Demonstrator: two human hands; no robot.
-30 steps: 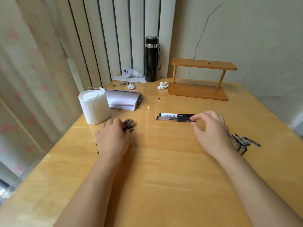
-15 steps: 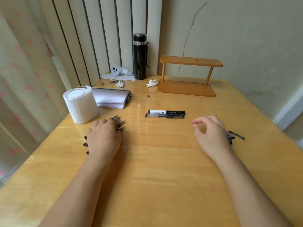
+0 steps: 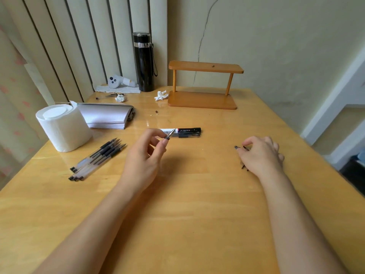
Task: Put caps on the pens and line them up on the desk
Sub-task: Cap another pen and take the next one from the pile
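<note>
My left hand (image 3: 145, 155) is raised over the middle of the desk, pinching an uncapped pen (image 3: 170, 134) whose tip points up and to the right. A bunch of several uncapped clear pens (image 3: 98, 158) lies on the desk to its left. Capped pens (image 3: 183, 132) lie side by side in a row just beyond my left hand. My right hand (image 3: 260, 155) rests on the desk at the right over a small pile of pen caps, with one cap (image 3: 240, 147) between thumb and forefinger. Most of the caps are hidden under the hand.
A toilet paper roll (image 3: 63, 127) stands at the left beside a stack of paper (image 3: 106, 117). At the back are a black flask (image 3: 143, 62), a small wooden shelf (image 3: 203, 86), crumpled tissues (image 3: 161, 95) and a white controller (image 3: 116, 81). The desk edge runs along the right.
My left hand lifted off the pen bunch and swung right with one pen. My right hand left the pen row and settled on the caps at the right, pinching one.
</note>
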